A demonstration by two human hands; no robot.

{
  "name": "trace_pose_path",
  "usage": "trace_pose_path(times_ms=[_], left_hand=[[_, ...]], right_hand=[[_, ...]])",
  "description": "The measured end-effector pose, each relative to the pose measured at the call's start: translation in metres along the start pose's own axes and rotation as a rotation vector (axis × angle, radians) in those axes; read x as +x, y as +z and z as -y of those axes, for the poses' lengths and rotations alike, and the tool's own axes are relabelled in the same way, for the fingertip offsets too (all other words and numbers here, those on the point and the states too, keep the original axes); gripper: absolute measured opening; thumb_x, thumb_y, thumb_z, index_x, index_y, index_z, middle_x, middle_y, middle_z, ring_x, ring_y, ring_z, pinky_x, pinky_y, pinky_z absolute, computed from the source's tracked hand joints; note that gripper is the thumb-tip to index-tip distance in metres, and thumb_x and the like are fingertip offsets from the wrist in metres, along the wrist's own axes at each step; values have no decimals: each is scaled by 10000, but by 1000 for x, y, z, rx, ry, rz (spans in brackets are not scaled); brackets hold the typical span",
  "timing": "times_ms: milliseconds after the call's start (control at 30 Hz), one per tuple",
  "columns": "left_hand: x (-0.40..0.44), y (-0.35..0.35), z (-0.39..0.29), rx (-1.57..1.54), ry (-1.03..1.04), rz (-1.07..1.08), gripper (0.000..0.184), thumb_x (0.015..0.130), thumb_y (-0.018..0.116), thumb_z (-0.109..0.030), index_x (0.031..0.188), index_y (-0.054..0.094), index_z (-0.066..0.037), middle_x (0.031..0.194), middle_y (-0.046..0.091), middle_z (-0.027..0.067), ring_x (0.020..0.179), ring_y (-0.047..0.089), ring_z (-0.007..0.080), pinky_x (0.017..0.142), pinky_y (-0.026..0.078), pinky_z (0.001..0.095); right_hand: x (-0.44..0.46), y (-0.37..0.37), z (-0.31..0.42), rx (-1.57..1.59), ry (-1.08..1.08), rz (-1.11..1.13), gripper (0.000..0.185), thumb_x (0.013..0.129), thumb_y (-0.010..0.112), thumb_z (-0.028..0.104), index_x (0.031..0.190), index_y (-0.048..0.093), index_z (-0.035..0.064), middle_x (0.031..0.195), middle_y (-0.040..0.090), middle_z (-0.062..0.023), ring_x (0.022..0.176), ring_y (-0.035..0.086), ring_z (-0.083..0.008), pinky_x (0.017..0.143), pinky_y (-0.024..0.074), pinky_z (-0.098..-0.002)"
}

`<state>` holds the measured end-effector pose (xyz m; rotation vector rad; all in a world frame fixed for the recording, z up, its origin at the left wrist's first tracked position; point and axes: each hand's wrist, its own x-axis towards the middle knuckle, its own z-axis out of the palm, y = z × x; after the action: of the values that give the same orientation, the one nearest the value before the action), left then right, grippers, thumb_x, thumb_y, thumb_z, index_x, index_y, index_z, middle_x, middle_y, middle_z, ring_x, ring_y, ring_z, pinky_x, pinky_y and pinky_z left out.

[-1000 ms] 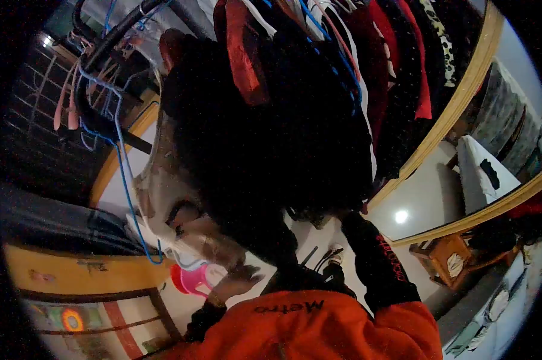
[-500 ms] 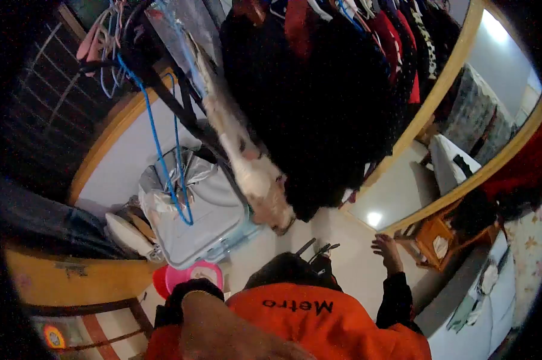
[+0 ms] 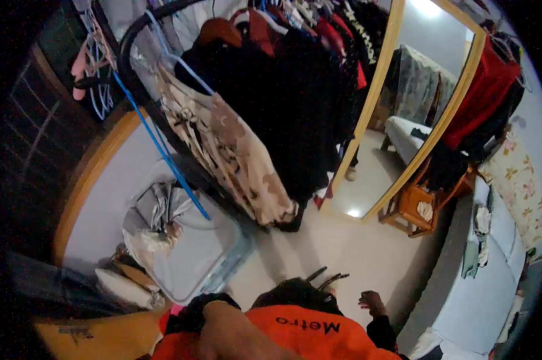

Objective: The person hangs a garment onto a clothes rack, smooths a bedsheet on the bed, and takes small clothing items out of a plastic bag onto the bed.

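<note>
Near the bottom centre, my left hand (image 3: 238, 336) lies close to the camera over the orange top (image 3: 319, 330); its fingers cannot be made out, nor whether it holds anything. My right hand (image 3: 373, 302) hangs over the floor at the lower right, with its fingers apart and nothing in them. A beige patterned garment (image 3: 238, 153) hangs from a light blue hanger (image 3: 175, 57) at the near end of the black clothes rack (image 3: 127, 45). Dark clothes (image 3: 277, 108) hang right behind it.
A wood-framed mirror (image 3: 367, 138) stands beyond the rack, with a wooden stool (image 3: 413, 207) to its right. Below the rack is a lidded plastic box (image 3: 205, 255) with a silvery bag (image 3: 157, 210) on it. A grey-sided bed (image 3: 493, 288) lies at the right.
The dark clothes and beige garment appear farther up and left, and more of the mirror and bed shows. My left hand has come away from the garment, my right from the dark clothes.
</note>
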<state>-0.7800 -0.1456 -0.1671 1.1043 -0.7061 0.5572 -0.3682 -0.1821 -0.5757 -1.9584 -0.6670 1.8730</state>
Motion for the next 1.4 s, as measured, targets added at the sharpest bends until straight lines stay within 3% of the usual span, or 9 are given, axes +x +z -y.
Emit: trace_pose_path(times_ms=[133, 233, 500, 567, 667, 767, 800, 1000, 1400], left_hand=[[20, 4, 2, -362, -426, 19, 812, 831, 541, -564, 1451, 250, -128, 1480, 73, 291, 1350, 60, 507, 1029, 99, 661], [24, 5, 50, -27, 244, 137, 812, 826, 542, -571, 1451, 254, -140, 1482, 63, 289, 1352, 62, 502, 1035, 105, 655], [79, 26, 121, -134, 119, 156, 756, 847, 525, -548, 1443, 277, -155, 1489, 24, 282, 1355, 63, 496, 1035, 130, 651], [96, 29, 142, -110, 110, 207, 742, 848, 524, -532, 1436, 276, -154, 1477, 35, 275, 1344, 74, 486, 1029, 142, 638], [120, 30, 163, -82, 76, 226, 686, 851, 522, -487, 1404, 306, -143, 1438, 89, 255, 1306, 122, 455, 1009, 172, 605], [140, 28, 190, -55, 44, 226, 631, 854, 521, -441, 1372, 336, -132, 1400, 144, 236, 1269, 170, 425, 989, 203, 572], [147, 26, 199, -50, 35, 232, 612, 855, 520, -425, 1362, 345, -129, 1387, 162, 229, 1256, 185, 415, 982, 213, 562], [190, 16, 239, 130, -128, 199, 504, 862, 517, -334, 1298, 405, -107, 1310, 272, 190, 1181, 281, 353, 941, 274, 496], [195, -47, 251, 616, -481, -313, 308, 874, 510, -150, 1170, 523, -64, 1155, 490, 111, 1032, 471, 231, 860, 396, 365]], right_hand=[[4, -6, -11, 44, -23, 1, 260, 897, 568, 232, 1071, 562, 40, 865, 636, -87, 718, 633, -208, 625, 513, -324], [1, -16, -24, 126, -85, 86, 235, 897, 564, 200, 1078, 559, 51, 873, 639, -81, 737, 639, -201, 613, 515, -304], [-11, -59, -124, -462, -128, 40, 160, 891, 514, 125, 1003, 595, 44, 853, 641, -56, 737, 654, -144, 612, 529, -283], [-10, -84, -166, -543, -327, 83, 283, 858, 586, 266, 1008, 617, 29, 780, 659, -75, 609, 634, -159, 496, 506, -294], [-80, -91, -149, -559, -145, -43, 306, 826, 630, 292, 955, 628, 14, 756, 654, -73, 622, 640, -175, 506, 508, -298], [65, -165, -349, -1461, -1340, 61, 282, 804, 658, 271, 913, 625, 13, 734, 643, -79, 586, 636, -176, 479, 499, -311], [7, -173, -294, -1391, -947, 219, 247, 777, 670, 234, 896, 618, 24, 744, 651, -85, 650, 652, -210, 513, 515, -358], [-56, -179, -289, -702, -300, -72, 237, 778, 660, 229, 895, 622, 28, 762, 650, -88, 665, 648, -217, 528, 513, -365], [-30, -165, -256, -533, -170, -147, 216, 779, 635, 220, 895, 630, 38, 804, 647, -97, 704, 637, -235, 564, 506, -380]])
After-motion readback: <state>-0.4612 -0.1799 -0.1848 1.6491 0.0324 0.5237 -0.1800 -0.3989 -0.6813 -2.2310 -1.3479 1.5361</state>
